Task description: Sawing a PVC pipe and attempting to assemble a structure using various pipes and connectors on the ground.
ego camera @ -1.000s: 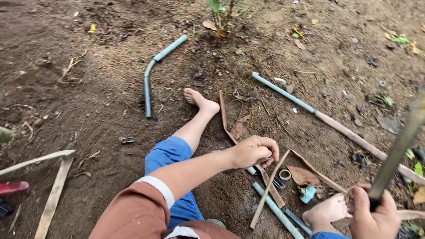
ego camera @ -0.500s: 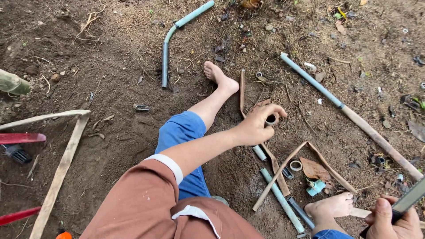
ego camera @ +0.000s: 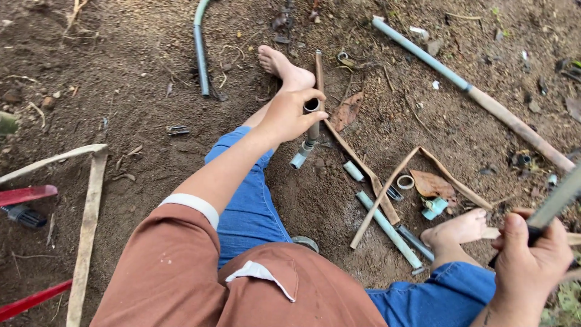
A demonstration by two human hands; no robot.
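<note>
At the far left edge, red-handled tool grips (ego camera: 27, 195) lie on the bare soil, with a thin pale strip of wood (ego camera: 88, 227) just to their right, running from near to far. Farther off, a bent grey-green pipe (ego camera: 200, 45) lies on the dirt. The person sits on the ground in blue jeans and a rust-brown shirt, one bare foot (ego camera: 284, 66) stretched out far ahead. The left hand (ego camera: 289, 115) is closed around a short dark pipe piece (ego camera: 311, 128), held nearly upright just near of that foot, its open mouth at the top and a lighter fitting at its lower end close to the soil. Right of it, a cut grey pipe length (ego camera: 388, 229) lies among curled brown strips, a small ring (ego camera: 405, 181) and a pale blue-green fitting (ego camera: 434, 208). A long pipe (ego camera: 466, 88) crosses the far right. At the near right, beside the other bare foot, the right hand (ego camera: 528, 254) grips the handle of a long flat grey tool (ego camera: 560, 198), blurred, perhaps a saw blade.
</note>
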